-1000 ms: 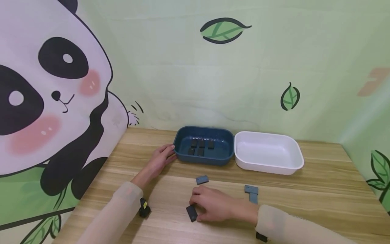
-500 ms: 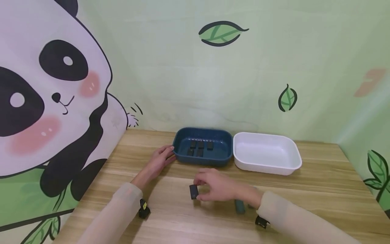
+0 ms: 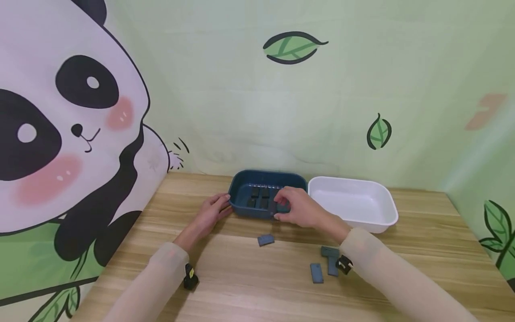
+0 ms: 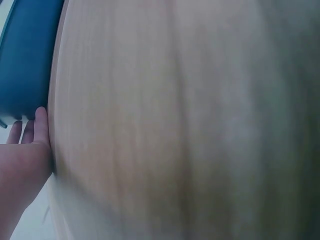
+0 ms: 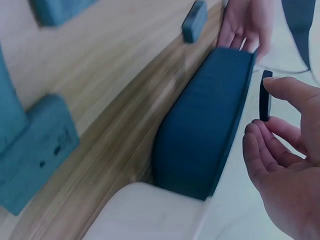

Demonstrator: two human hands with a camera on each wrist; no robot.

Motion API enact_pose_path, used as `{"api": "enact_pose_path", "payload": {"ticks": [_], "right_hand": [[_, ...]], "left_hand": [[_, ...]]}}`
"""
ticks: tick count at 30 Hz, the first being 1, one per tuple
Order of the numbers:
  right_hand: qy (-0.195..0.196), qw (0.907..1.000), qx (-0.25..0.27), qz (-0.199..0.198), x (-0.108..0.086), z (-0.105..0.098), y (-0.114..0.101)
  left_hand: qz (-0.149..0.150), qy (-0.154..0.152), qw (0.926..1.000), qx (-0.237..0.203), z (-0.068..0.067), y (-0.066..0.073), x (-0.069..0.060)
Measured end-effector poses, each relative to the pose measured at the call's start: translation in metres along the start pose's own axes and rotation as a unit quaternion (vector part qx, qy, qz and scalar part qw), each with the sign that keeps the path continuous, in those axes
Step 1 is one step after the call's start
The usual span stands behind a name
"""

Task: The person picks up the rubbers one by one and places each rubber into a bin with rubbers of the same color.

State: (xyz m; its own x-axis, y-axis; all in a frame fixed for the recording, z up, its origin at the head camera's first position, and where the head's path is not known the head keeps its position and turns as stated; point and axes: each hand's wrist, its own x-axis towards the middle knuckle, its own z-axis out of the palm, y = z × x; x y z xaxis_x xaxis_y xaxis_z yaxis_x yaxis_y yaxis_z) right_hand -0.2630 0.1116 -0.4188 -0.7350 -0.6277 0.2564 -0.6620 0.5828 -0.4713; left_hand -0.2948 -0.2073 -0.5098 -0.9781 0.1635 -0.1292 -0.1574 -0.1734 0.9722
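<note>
My right hand (image 3: 299, 206) pinches a thin black rectangular block (image 5: 265, 95) between thumb and fingers. In the head view the hand is over the right part of the dark blue tray (image 3: 241, 209). The right wrist view has the block on edge, above the tray's rim. Inside the tray lie several black blocks (image 3: 255, 192), and my hand covers part of its right end. With fingers extended, my left hand (image 3: 211, 211) touches the tray's left end; the left wrist view shows those fingertips against the blue wall (image 4: 30, 60).
A white tray (image 3: 350, 222) stands right beside the blue one. On the wooden table in front lie a blue-grey block (image 3: 265, 240), another (image 3: 316, 273), and two touching ones (image 3: 332, 266) near my right wrist. A printed cloth (image 3: 241, 129) hangs behind the trays.
My right hand has lifted the black block off the table and carried it up and rightward to the blue tray. My left hand has stayed at the tray's left end.
</note>
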Motion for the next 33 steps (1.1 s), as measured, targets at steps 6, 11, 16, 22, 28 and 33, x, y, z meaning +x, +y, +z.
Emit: {"api": "enact_pose_path", "payload": {"ticks": [6, 11, 16, 22, 28, 33], "right_hand": [[0.006, 0.9989, -0.009, 0.045, 0.010, 0.001, 0.020], [-0.002, 0.9977, -0.014, 0.066, 0.019, 0.003, 0.031], [-0.025, 0.9958, -0.033, 0.081, 0.027, 0.006, 0.040], [-0.058, 0.9934, -0.050, 0.085, 0.031, 0.009, 0.045], [-0.092, 0.9910, -0.063, 0.074, 0.037, 0.011, 0.047], [-0.110, 0.9883, -0.082, 0.067, 0.042, 0.014, 0.046]], "left_hand": [[0.000, 0.001, 1.0000, 0.005, 0.000, -0.001, 0.000], [-0.001, 0.001, 1.0000, 0.005, -0.001, -0.002, 0.000], [0.000, 0.002, 0.9999, 0.010, -0.001, -0.001, 0.001], [0.000, 0.004, 1.0000, 0.008, 0.001, -0.001, 0.001], [0.001, 0.002, 0.9999, 0.012, 0.001, 0.001, 0.001], [0.002, 0.003, 0.9999, 0.016, 0.000, 0.000, 0.000]]}}
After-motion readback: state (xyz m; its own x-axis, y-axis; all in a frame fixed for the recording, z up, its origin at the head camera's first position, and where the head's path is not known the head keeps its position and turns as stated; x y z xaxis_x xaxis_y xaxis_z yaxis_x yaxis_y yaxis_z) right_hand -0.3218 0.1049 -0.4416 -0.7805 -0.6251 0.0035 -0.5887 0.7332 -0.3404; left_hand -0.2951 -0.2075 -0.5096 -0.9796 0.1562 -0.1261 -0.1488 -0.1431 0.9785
